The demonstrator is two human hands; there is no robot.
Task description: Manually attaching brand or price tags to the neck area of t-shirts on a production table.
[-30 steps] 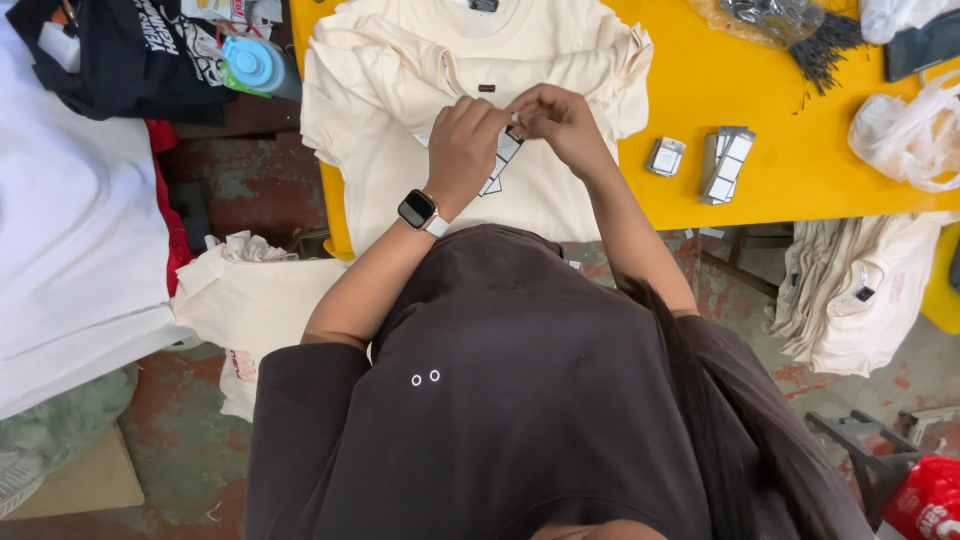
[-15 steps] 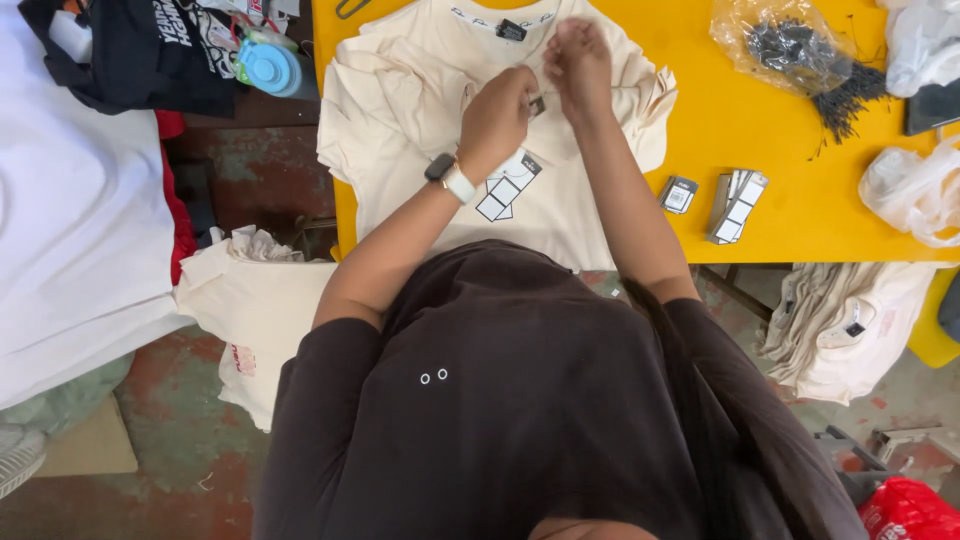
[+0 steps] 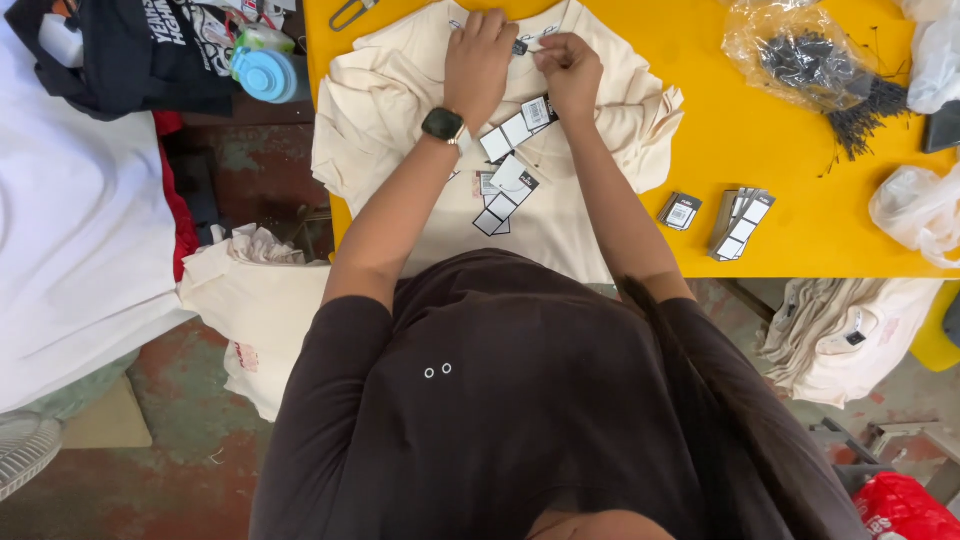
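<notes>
A cream T-shirt lies folded in a stack on the yellow table. My left hand presses flat on the shirt just below its neck label. My right hand is closed beside it, pinching something small near the collar; a white and black paper tag hangs under it. More white and black tags lie on the shirt's chest. A dark watch sits on my left wrist.
Two small stacks of tags lie on the table to the right. A clear bag of black plastic fasteners sits at the far right. Cream shirts hang below the table's left side, others at right. Dark clothes and a blue cup lid lie left.
Both hands have moved up the shirt from its chest to the collar. The tags that were under my hands now lie uncovered on the chest.
</notes>
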